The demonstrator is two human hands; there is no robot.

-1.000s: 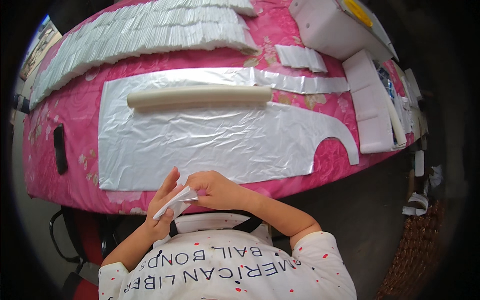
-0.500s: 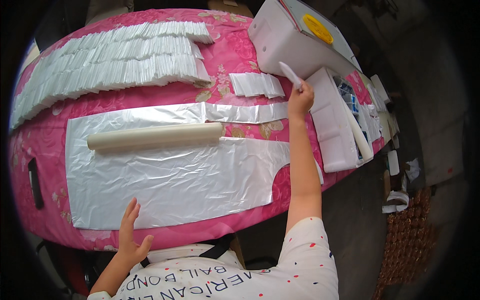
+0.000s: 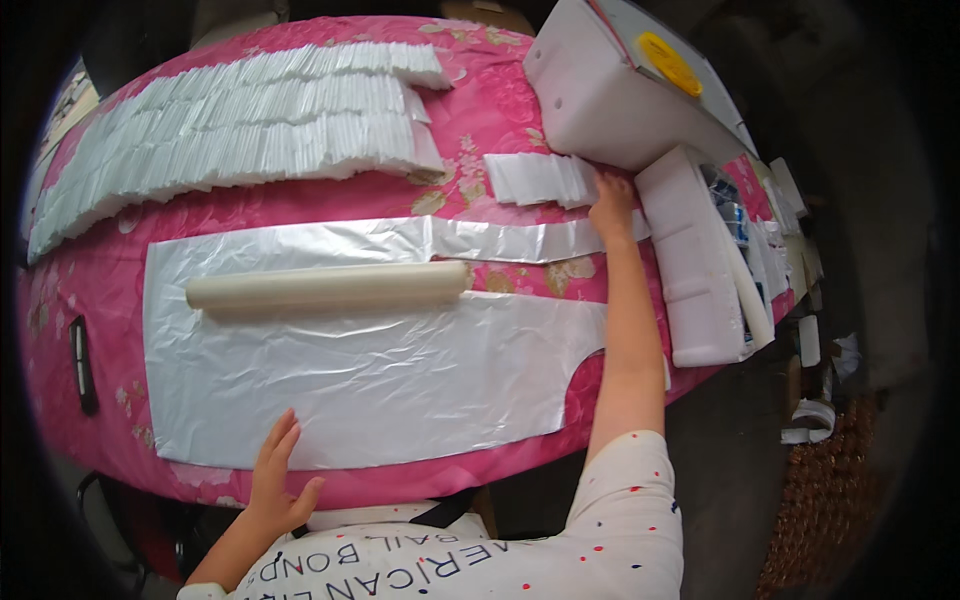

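Observation:
My right hand point(image 3: 612, 208) reaches far forward, its fingers closed at the right end of a short overlapping row of folded white packets point(image 3: 535, 180). They pinch the end folded white packet point(image 3: 580, 183), now level with the row; the fingertips are partly hidden. My left hand point(image 3: 280, 480) holds nothing, fingers apart, over the near edge of a large flat sheet of shiny white plastic film point(image 3: 380, 385). This sheet has a cut-out curve and a long strip at its right side. Across its upper part lies a cream-coloured roller or tube point(image 3: 330, 287), touched by neither hand.
Long rows of folded white packets point(image 3: 240, 130) fill the far left of the pink flowered tablecloth point(image 3: 290, 205). At the right stand a large white foam box point(image 3: 590, 90) with a yellow disc point(image 3: 670, 63) and a smaller foam box point(image 3: 690, 270). A dark narrow object point(image 3: 82, 365) lies far left.
My right hand has lowered the folded white packet from the air to the right end of the short row. My left hand stays open near the sheet. The view has shifted slightly.

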